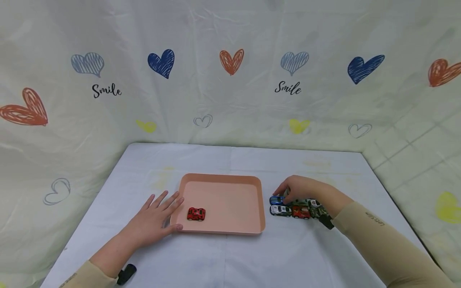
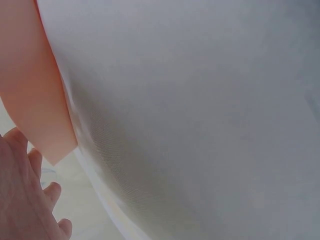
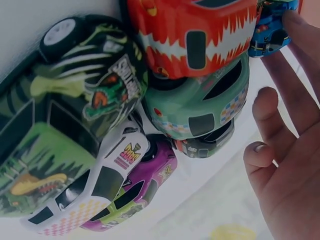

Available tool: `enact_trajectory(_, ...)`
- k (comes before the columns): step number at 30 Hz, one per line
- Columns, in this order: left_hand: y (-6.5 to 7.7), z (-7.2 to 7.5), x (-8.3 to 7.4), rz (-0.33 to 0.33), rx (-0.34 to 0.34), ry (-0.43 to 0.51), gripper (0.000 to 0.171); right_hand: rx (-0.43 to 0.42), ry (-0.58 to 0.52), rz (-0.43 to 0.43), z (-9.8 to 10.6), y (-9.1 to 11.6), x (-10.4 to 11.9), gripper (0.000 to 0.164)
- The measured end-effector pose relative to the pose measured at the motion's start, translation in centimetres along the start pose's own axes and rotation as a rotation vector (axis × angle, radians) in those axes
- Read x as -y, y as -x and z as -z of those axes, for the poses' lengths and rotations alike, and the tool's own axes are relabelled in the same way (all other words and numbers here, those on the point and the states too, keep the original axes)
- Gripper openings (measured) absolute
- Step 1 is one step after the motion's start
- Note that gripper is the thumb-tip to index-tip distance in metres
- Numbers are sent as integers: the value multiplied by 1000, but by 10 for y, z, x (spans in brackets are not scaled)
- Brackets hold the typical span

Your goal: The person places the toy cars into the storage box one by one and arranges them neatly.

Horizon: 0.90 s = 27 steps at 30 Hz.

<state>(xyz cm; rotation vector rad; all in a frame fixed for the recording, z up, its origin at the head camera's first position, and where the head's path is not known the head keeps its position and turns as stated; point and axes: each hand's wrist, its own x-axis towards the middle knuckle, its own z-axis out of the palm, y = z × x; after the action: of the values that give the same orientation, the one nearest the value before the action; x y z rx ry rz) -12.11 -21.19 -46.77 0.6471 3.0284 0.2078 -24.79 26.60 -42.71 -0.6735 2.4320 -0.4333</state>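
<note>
Cloth (image 1: pixel 230 262) underlies hands (image 1: pixel 155 221) (image 1: pixel 302 187), left splayed touching tray (image 1: pixel 230 204), right pinching car (image 1: pixel 276 201).

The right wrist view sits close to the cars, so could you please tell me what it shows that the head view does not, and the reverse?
Only the right wrist view shows the purple-and-lime car and, legibly, the creature artwork on the green camouflage car.

Only the head view shows the left hand at the left rim of the tray, the lone red car inside it, and the "Smile" lettering.

Both show the right hand holding the blue car, beside the clustered cars.
</note>
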Motion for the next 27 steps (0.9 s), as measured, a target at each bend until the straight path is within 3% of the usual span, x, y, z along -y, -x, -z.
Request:
enact_trajectory(14, 0, -2, 2, -15, -17, 5, 84, -49, -70, 11, 5, 0, 4, 35)
enact_trajectory(27, 1, -1, 0, -8, -15, -3, 84, -86, -25, 32, 26, 5, 14, 34)
